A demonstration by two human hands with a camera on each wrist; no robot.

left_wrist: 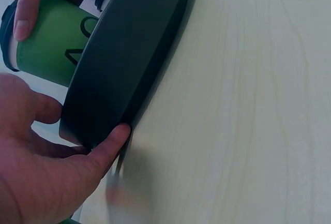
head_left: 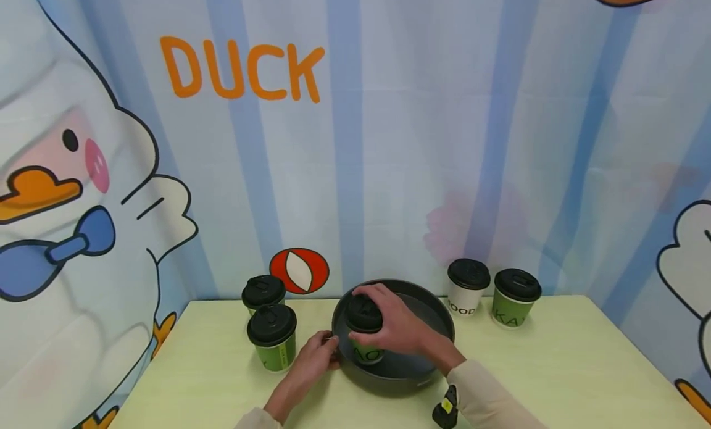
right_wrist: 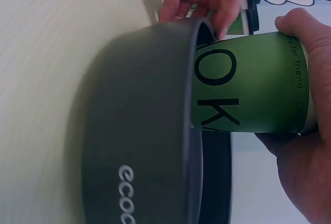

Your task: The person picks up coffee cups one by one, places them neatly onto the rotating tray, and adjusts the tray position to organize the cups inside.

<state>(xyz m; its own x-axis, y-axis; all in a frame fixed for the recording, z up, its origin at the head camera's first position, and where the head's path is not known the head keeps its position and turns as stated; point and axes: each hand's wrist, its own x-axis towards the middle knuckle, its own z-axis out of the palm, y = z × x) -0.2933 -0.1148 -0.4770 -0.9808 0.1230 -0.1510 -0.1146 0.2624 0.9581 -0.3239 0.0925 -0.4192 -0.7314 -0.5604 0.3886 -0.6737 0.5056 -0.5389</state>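
A dark grey round pan (head_left: pixel 411 367) sits on the pale table. Inside its left part is a green paper coffee cup (right_wrist: pixel 258 84) with a black lid, its lower end behind the pan's rim in the right wrist view. My right hand (head_left: pixel 397 321) grips this cup near the lid, thumb on one side and fingers on the other. At the pan's left side, my left hand (head_left: pixel 313 358) holds the wall; in the left wrist view its thumb and fingers pinch the pan's edge (left_wrist: pixel 124 53).
Left of the pan stand two lidded green cups, a nearer one (head_left: pixel 272 339) and a farther one (head_left: pixel 263 290). To the right are a white cup (head_left: pixel 466 287) and a green cup (head_left: pixel 515 299), both black-lidded. A printed duck curtain (head_left: pixel 400 139) hangs behind the table.
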